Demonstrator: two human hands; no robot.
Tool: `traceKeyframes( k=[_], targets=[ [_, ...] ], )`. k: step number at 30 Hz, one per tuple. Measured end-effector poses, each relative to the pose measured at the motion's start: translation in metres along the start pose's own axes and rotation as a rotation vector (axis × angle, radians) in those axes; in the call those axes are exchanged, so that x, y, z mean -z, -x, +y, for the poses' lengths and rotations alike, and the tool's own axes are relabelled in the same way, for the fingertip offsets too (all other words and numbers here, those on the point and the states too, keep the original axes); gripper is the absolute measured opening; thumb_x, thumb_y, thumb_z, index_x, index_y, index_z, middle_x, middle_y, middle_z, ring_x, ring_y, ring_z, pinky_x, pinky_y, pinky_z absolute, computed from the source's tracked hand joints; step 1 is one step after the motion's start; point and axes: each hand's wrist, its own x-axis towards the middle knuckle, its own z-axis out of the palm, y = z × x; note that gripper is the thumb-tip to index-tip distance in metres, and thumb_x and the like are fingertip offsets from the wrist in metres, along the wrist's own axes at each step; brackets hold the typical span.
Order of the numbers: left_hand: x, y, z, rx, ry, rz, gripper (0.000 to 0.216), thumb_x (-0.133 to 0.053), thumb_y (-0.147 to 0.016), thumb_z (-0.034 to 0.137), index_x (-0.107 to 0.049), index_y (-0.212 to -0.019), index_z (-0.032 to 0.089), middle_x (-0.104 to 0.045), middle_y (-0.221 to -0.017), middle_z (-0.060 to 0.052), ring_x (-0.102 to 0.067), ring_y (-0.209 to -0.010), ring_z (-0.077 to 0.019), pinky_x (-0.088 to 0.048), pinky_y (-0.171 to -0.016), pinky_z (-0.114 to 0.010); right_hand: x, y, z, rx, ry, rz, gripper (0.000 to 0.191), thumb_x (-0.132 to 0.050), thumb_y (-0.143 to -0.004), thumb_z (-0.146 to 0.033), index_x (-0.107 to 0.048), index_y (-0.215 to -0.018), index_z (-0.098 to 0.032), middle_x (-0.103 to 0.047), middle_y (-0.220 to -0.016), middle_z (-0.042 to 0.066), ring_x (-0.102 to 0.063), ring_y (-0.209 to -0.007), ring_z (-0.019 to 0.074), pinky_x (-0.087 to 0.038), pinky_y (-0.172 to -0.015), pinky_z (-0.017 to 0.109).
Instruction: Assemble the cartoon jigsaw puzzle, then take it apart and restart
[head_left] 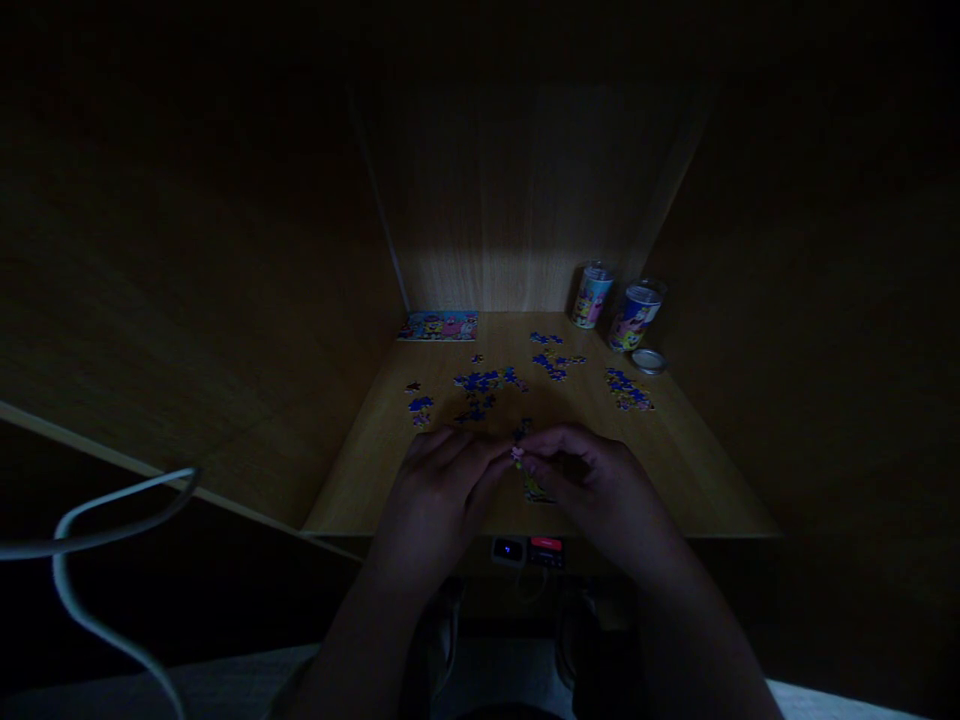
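Together, the left hand and right hand pinch a small pink jigsaw piece (dimly lit, its long axis unclear) between their fingertips, above the near middle of the wooden desk.

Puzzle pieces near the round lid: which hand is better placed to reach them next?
Probably the right hand: it is nearer the puzzle pieces by the lid, while the left hand sits farther away.
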Motion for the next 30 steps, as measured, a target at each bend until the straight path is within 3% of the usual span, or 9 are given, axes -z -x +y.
traceKeyframes(
  k=[10, 17, 21, 26, 30],
  targets=[
    [-0.002, 0.003, -0.002, -0.002, 0.029, -0.056, 0.03, -0.077, -0.103, 0.026, -0.068, -0.131, 0.026, -0.081, -0.113, -0.004, -0.074, -0.101, -0.0246, -0.055, -0.091, -0.044, 0.0, -0.001, 0.001, -0.063, -0.065, 0.029, 0.011, -0.078, -0.096, -0.037, -0.076, -0.097, -0.026, -0.083, -0.094, 0.0, -0.078, -0.086, 0.0169, -0.06, -0.079, 0.031],
    [-0.002, 0.002, -0.003, 0.043, 0.026, -0.043, 0.025, -0.076, -0.103, 0.025, -0.07, -0.127, 0.026, -0.08, -0.113, -0.004, -0.074, -0.102, -0.0252, -0.055, -0.093, -0.045, -0.001, 0.0, 0.0, -0.027, -0.005, 0.053, 0.011, -0.075, -0.099, -0.037, -0.076, -0.103, -0.026, -0.083, -0.101, 0.002, -0.078, -0.093, 0.0188, -0.061, -0.083, 0.033],
    [0.0, 0.0, -0.007, 0.16, 0.039, -0.066, 0.021, -0.079, -0.099, 0.022, -0.072, -0.119, 0.026, -0.078, -0.115, -0.004, -0.072, -0.108, -0.027, -0.056, -0.096, -0.046, 0.005, 0.001, 0.0, 0.076, 0.203, 0.147, 0.013, -0.069, -0.104, -0.036, -0.075, -0.111, -0.028, -0.082, -0.111, 0.004, -0.076, -0.104, 0.022, -0.059, -0.093, 0.039],
    [0.001, 0.001, -0.015, 0.219, 0.066, -0.156, 0.021, -0.082, -0.097, 0.023, -0.075, -0.116, 0.03, -0.076, -0.125, -0.002, -0.07, -0.118, -0.0267, -0.054, -0.107, -0.049, 0.018, 0.001, 0.0, 0.202, 0.622, 0.194, 0.007, -0.069, -0.103, -0.026, -0.076, -0.104, -0.026, -0.081, -0.105, 0.006, -0.069, -0.107, 0.0277, -0.054, -0.094, 0.043],
    [0.002, -0.001, -0.015, 0.238, 0.041, -0.18, 0.018, -0.081, -0.097, 0.024, -0.076, -0.113, 0.031, -0.075, -0.127, -0.002, -0.071, -0.119, -0.027, -0.054, -0.109, -0.052, 0.021, -0.002, 0.003, 0.231, 0.677, 0.139, 0.007, -0.07, -0.102, -0.022, -0.076, -0.104, -0.026, -0.08, -0.104, 0.004, -0.068, -0.104, 0.0273, -0.051, -0.094, 0.043]
  ],
)
